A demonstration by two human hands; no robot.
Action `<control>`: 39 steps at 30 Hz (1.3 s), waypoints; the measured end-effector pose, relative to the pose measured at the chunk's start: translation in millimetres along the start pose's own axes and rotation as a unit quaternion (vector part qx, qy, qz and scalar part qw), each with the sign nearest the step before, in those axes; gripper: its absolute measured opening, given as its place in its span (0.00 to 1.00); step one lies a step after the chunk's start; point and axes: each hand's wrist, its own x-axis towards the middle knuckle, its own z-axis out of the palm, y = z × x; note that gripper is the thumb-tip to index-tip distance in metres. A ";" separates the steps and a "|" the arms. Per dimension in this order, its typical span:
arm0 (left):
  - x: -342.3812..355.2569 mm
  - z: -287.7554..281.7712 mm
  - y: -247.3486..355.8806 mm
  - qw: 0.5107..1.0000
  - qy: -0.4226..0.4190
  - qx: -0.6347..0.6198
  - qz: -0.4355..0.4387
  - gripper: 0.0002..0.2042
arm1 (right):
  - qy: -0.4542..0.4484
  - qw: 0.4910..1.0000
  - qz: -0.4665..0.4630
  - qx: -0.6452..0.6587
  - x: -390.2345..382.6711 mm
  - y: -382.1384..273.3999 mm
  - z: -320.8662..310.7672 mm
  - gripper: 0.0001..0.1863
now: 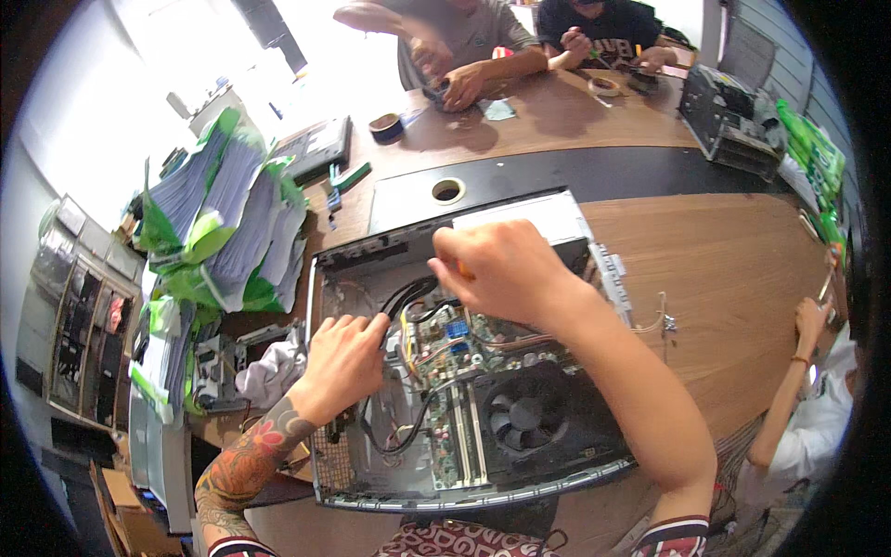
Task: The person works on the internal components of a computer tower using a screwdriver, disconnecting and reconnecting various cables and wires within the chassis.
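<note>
An opened desktop computer case lies flat in front of me, its inside facing up. It holds a green circuit board, a black fan at the near right and a bundle of black cables at the far left. My left hand is over the case's left side with curled fingers, its fingertips by the cables; what they grip is hidden. Above the far middle of the case, my right hand is closed around a thin orange tool handle, mostly hidden by the fingers.
Paper stacks in green wrapping stand left, near a laptop. A tape roll lies beyond the case, small screws to its right. Another metal unit sits far right. Two people work across the table; another person's arm reaches in right.
</note>
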 end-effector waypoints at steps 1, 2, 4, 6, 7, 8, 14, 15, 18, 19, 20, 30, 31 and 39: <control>4.0 -7.7 3.7 0.999 0.030 -0.027 0.005 0.15 | 0.001 1.000 0.004 -0.009 0.1 -0.4 -1.3 0.10; 11.9 -15.0 7.7 0.997 0.048 -0.051 0.028 0.13 | -0.003 1.000 0.008 -0.017 0.2 -1.1 -3.1 0.09; 30.7 -29.0 20.2 0.987 0.090 -0.100 0.087 0.10 | 0.026 0.999 0.014 -0.038 -1.7 1.9 2.8 0.06; 48.8 -43.4 39.4 0.972 0.090 -0.137 0.167 0.10 | 0.046 0.996 0.046 -0.064 -1.9 -2.5 -0.1 0.06; 53.1 -49.4 49.1 0.954 0.081 -0.161 0.238 0.10 | 0.073 0.992 0.074 -0.075 0.2 -6.0 -1.2 0.06; 59.2 -48.1 60.4 0.943 0.077 -0.173 0.272 0.12 | 0.124 0.985 0.065 -0.096 0.2 -3.2 1.0 0.06; 88.2 -32.9 94.0 0.935 0.044 -0.154 0.316 0.15 | 0.235 0.963 0.043 -0.127 5.7 12.6 -11.6 0.07; 97.1 -22.7 92.7 0.933 0.027 -0.169 0.315 0.16 | 0.246 0.960 0.051 -0.123 5.6 15.9 -10.1 0.11; 116.4 8.2 90.7 0.931 -0.029 -0.194 0.308 0.17 | 0.234 0.962 0.049 -0.131 4.8 19.2 -7.8 0.10; 117.9 11.8 93.8 0.923 -0.043 -0.218 0.313 0.18 | 0.236 0.961 0.048 -0.133 3.4 20.0 -6.6 0.10; 119.2 13.9 96.2 0.905 -0.034 -0.263 0.332 0.20 | 0.225 0.965 0.046 -0.131 2.5 20.2 -5.4 0.10; 85.2 -54.9 31.8 0.947 -0.021 -0.166 0.275 0.05 | 0.225 0.968 0.092 -0.066 2.7 23.3 0.3 0.09; 73.2 -57.6 20.6 0.950 -0.030 -0.155 0.270 0.05 | 0.234 0.966 0.094 -0.053 4.4 20.8 0.1 0.09; 19.6 -11.9 -18.7 0.969 -0.013 -0.221 0.114 0.08 | 0.166 0.983 0.080 -0.030 0.1 18.3 9.3 0.08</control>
